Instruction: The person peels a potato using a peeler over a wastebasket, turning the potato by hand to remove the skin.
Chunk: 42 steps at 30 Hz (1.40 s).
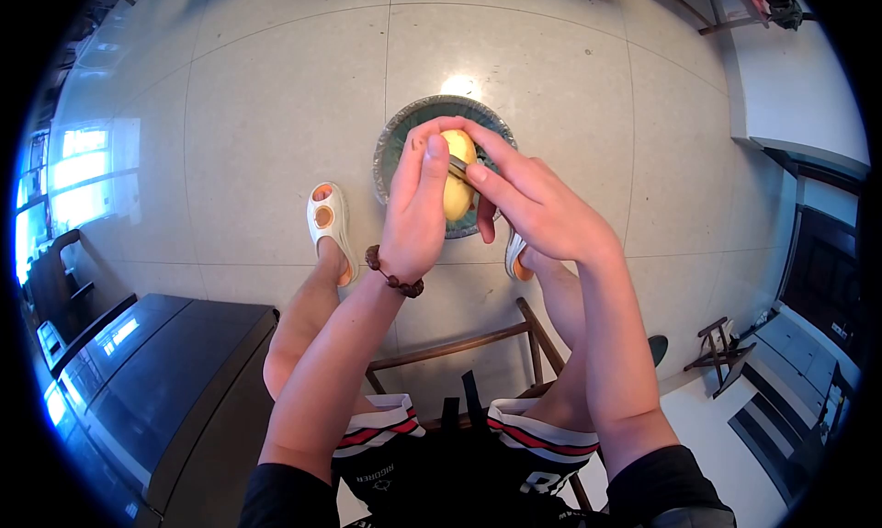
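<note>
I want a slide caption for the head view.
Left hand holds a potato, right hand a metal tool, over a bin.
</note>
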### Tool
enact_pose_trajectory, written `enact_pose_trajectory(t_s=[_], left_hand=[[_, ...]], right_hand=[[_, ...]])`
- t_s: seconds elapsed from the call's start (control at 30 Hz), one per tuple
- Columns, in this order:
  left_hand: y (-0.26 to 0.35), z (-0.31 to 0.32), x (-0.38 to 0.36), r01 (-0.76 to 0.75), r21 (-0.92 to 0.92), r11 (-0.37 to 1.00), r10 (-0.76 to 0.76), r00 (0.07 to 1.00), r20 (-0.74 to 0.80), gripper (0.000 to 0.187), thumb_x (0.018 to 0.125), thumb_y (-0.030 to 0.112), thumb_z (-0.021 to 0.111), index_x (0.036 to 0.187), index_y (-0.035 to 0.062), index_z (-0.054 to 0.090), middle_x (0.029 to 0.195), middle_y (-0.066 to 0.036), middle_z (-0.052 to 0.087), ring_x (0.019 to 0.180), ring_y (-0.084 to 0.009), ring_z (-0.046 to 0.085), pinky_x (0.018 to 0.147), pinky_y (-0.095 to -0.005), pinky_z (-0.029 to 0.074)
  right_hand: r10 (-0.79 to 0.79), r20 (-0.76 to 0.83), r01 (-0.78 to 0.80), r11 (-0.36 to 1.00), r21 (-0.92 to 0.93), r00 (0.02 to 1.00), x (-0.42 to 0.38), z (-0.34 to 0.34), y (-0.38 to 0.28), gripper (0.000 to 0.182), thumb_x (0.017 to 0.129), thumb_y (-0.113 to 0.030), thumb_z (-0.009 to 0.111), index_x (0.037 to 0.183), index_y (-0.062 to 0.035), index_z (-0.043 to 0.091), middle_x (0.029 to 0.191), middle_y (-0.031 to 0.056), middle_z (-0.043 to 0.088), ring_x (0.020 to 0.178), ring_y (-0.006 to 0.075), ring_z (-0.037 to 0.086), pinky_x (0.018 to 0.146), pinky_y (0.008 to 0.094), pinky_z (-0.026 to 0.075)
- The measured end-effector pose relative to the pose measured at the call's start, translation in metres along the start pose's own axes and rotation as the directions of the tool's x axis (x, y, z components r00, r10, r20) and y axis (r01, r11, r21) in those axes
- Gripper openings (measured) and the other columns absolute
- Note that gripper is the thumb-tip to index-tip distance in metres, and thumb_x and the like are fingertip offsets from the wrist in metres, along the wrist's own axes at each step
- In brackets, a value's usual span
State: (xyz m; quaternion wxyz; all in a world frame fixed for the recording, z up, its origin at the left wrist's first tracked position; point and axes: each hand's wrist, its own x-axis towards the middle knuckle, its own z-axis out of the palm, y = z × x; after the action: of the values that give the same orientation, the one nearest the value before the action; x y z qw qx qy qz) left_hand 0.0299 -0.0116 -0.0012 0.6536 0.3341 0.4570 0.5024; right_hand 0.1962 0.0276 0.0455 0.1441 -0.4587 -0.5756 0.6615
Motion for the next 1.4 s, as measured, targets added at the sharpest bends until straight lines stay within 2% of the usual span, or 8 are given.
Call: enact_pose_trajectory(t_s=[0.1,0.37,0.47,0.63,0.73,0.9,1.33,1.4], left_hand=[[0.0,0.001,0.0,0.001,0.01,1.0,-0.001,1.0,0.011,0.051,0.117,0.044,0.028,0.142,0.0047,0.051,0.123,-0.009,0.059,0.106,-0.0146,0.06,0.089,-0.0316,0.055],[0.004,0.002,0.0,0.022,0.034,0.999,-0.022,1.0,0.006,0.053,0.117,0.046,0.028,0.136,0.0045,0.053,0.11,-0.007,0.063,0.082,-0.0135,0.061,0.071,-0.0282,0.052],[0.003,0.002,-0.001,0.037,-0.076,0.996,-0.036,0.999,0.016,0.041,0.117,0.041,0.037,0.133,0.0077,0.056,0.105,-0.004,0.065,0.086,-0.0083,0.062,0.07,-0.0257,0.053],[0.002,0.002,0.0,0.042,-0.124,0.991,-0.039,0.999,0.028,0.041,0.117,0.042,0.037,0.13,0.0084,0.057,0.106,-0.005,0.066,0.09,-0.0101,0.065,0.069,-0.0267,0.055],[0.002,0.001,0.0,0.063,-0.139,0.988,-0.058,0.998,0.036,0.045,0.116,0.045,0.034,0.13,0.0079,0.055,0.11,-0.007,0.065,0.09,-0.0134,0.065,0.068,-0.0289,0.056],[0.002,-0.001,0.0,0.092,-0.144,0.985,-0.085,0.995,0.051,0.046,0.116,0.047,0.033,0.129,0.0082,0.054,0.116,-0.01,0.063,0.091,-0.0173,0.065,0.067,-0.0319,0.056],[0.003,-0.009,0.0,0.151,-0.203,0.967,-0.128,0.984,0.123,0.041,0.116,0.046,0.037,0.12,0.0101,0.056,0.11,-0.012,0.066,0.088,-0.0214,0.066,0.064,-0.0331,0.057],[0.004,-0.009,0.001,0.156,-0.198,0.968,-0.131,0.982,0.133,0.04,0.116,0.046,0.037,0.119,0.0099,0.056,0.108,-0.013,0.066,0.086,-0.0216,0.067,0.063,-0.0332,0.057]], right_hand=[[-0.001,-0.001,0.001,0.999,0.051,1.0,0.0,-0.001,-0.001,0.051,0.11,-0.034,0.049,0.151,-0.0042,0.046,0.077,0.0107,0.068,0.064,0.0199,0.066,0.068,0.036,0.052],[-0.003,-0.008,0.004,0.996,0.094,1.0,-0.001,-0.006,-0.003,0.043,0.109,-0.031,0.054,0.141,-0.0025,0.057,0.074,0.0077,0.065,0.062,0.0154,0.062,0.06,0.0316,0.049],[0.004,-0.012,-0.003,0.997,0.08,1.0,-0.002,-0.009,-0.007,0.041,0.109,-0.03,0.055,0.138,-0.0011,0.06,0.074,0.0069,0.064,0.061,0.0142,0.06,0.058,0.0304,0.048],[0.002,-0.02,-0.001,0.997,0.073,1.0,-0.004,-0.011,-0.009,0.039,0.109,-0.029,0.055,0.134,-0.0004,0.063,0.073,0.0062,0.064,0.06,0.0132,0.059,0.057,0.0291,0.047],[-0.011,0.003,0.011,0.999,0.037,1.0,-0.003,-0.013,-0.006,0.044,0.112,-0.031,0.053,0.149,-0.0067,0.057,0.073,0.002,0.061,0.058,0.0102,0.059,0.055,0.0275,0.048],[-0.061,-0.024,0.06,0.998,-0.023,0.998,-0.003,-0.014,-0.006,0.039,0.112,-0.026,0.054,0.144,-0.0057,0.062,0.073,0.0025,0.064,0.058,0.0095,0.06,0.055,0.0266,0.049],[-0.107,-0.049,0.105,0.993,-0.048,0.993,-0.004,-0.017,-0.005,0.032,0.11,-0.023,0.057,0.133,-0.0056,0.07,0.073,0.0026,0.066,0.059,0.0092,0.061,0.055,0.027,0.048],[-0.081,-0.076,0.081,0.997,-0.001,0.994,-0.006,-0.016,-0.01,0.03,0.106,-0.023,0.061,0.12,-0.001,0.074,0.074,0.0061,0.069,0.062,0.0111,0.06,0.056,0.028,0.048]])
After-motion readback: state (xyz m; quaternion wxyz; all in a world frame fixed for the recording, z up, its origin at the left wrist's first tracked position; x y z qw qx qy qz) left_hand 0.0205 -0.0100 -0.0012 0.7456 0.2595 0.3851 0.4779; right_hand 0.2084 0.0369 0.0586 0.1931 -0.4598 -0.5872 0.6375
